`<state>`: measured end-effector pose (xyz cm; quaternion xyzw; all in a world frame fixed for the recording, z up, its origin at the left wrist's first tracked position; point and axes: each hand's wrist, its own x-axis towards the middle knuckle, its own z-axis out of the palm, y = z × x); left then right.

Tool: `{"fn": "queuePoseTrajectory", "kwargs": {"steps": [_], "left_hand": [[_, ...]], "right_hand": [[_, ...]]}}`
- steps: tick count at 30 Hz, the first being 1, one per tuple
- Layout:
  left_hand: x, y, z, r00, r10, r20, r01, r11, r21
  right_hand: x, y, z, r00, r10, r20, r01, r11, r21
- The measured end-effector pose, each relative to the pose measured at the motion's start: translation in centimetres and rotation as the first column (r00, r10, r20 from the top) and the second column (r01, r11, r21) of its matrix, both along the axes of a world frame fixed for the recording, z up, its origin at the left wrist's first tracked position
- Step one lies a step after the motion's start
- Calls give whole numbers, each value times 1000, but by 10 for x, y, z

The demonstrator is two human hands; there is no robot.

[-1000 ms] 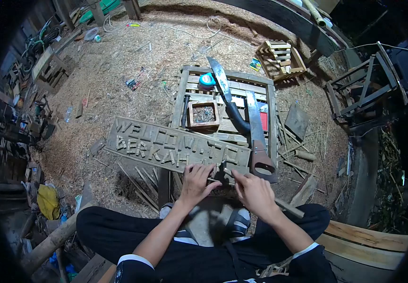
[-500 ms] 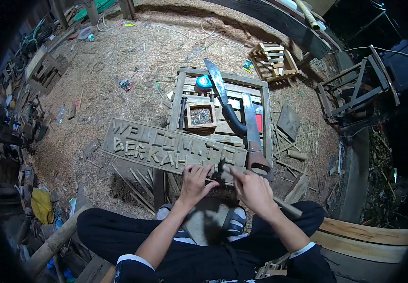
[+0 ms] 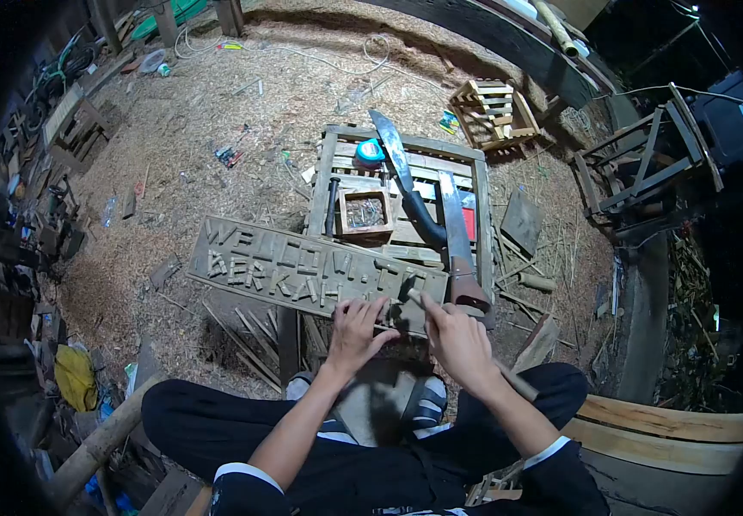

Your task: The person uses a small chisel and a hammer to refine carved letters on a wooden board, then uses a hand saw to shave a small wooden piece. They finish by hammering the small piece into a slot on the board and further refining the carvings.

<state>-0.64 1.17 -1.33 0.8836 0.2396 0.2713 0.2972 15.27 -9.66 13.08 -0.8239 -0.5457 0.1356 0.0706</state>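
A long wooden sign board point(image 3: 290, 301) with raised wooden letters lies tilted across a slatted wooden crate-like table point(image 3: 485, 206). The letters form two rows, the upper one starting "WEL" and the lower one reading "BERKAH". My left hand point(image 3: 357, 328) rests at the board's lower edge, its fingers bent together by the letters; what they pinch is too small to make out. Close on its right, my right hand point(image 3: 460, 346) is wrapped around a hammer with a wooden handle point(image 3: 518, 380), gripped near its head. The hammer's head points at the board, partly lost in shadow.
On the slatted table are a machete point(image 3: 396, 153), a handsaw point(image 3: 455, 215), a blue tape measure point(image 3: 370, 152) and a small wooden box point(image 3: 365, 230) of nails. A slatted wooden crate point(image 3: 496, 116) stands behind. Wood shavings and sticks cover the ground.
My right hand and the hammer's front end have risen slightly off the board. My left hand stays in nearly the same place. The view has shifted a little.
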Motion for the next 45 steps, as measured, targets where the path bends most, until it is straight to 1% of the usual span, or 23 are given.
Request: {"fn": "queuePoseTrajectory", "kwargs": {"steps": [1,3,5,7,9,11,13,15,16,17,19,21,23,24,28,31,33,35,36,40,41,44,45], "left_hand": [[-1,1,0,1000,3,-4,-3,1000,5],[-3,2,2,999,-19,-37,19,1000,-14],[-3,-1,-1,999,-25,-36,26,999,21],[0,0,-2,1000,-6,0,6,1000,-3],[-2,2,-1,1000,2,-13,-2,1000,-2],[-3,2,2,1000,-13,-26,14,999,31],[0,-1,-2,1000,-16,-20,17,1000,20],[-1,0,-3,1000,-1,5,1,1000,3],[-4,2,-2,1000,2,-2,-2,1000,6],[-5,4,0,1000,-2,-19,2,1000,13],[-3,2,1,999,-21,-38,21,1000,18],[-1,3,0,1000,-26,-3,26,1000,9],[-4,8,2,994,-90,60,90,996,4],[-6,8,1,994,-93,52,92,996,5],[-8,7,-1,994,-83,67,86,996,-40],[-10,4,3,999,-32,43,33,999,-19],[-9,3,7,999,-15,29,15,1000,12],[-6,3,9,1000,27,4,-27,999,21],[-5,3,7,1000,13,19,-13,999,38],[-3,1,1,1000,12,10,-13,998,67],[-3,1,1,1000,13,11,-14,999,51],[-5,0,5,1000,16,-6,-16,999,37],[-5,0,6,1000,23,-14,-23,999,35]], "right_hand": [[-5,-1,-3,1000,3,-4,-3,1000,5],[-17,-9,-10,996,78,53,-65,973,-220],[-7,-10,-8,997,78,18,-74,984,-162],[0,1,1,999,-34,-15,34,999,-9],[-6,0,-7,998,-61,2,61,998,-20],[-11,-15,-19,998,66,18,-63,988,-140],[-3,-13,-7,997,63,-48,-71,979,-191],[-8,-9,-8,994,-111,-20,113,990,79],[-13,-9,-8,997,-80,19,81,993,-90],[-13,-10,-10,997,-79,13,80,993,-88],[-9,-18,-10,998,-20,-59,13,994,-112],[0,-20,-13,990,-81,-114,68,991,-113],[4,-24,-37,940,-175,-291,255,931,263],[7,-26,-42,873,-202,-444,321,923,211],[2,-38,-73,772,-216,-598,389,904,175],[-9,-48,-92,796,-205,-569,397,887,236],[-16,-57,-92,751,-251,-610,420,895,150],[-23,-59,-79,606,-383,-697,531,847,-4],[-26,-62,-89,581,-314,-750,585,803,117],[-44,-65,-99,549,-318,-773,612,782,113],[-45,-69,-108,671,-235,-704,513,832,211],[-42,-65,-96,606,-306,-735,546,832,103],[-44,-66,-100,548,-331,-769,624,773,112]]}}
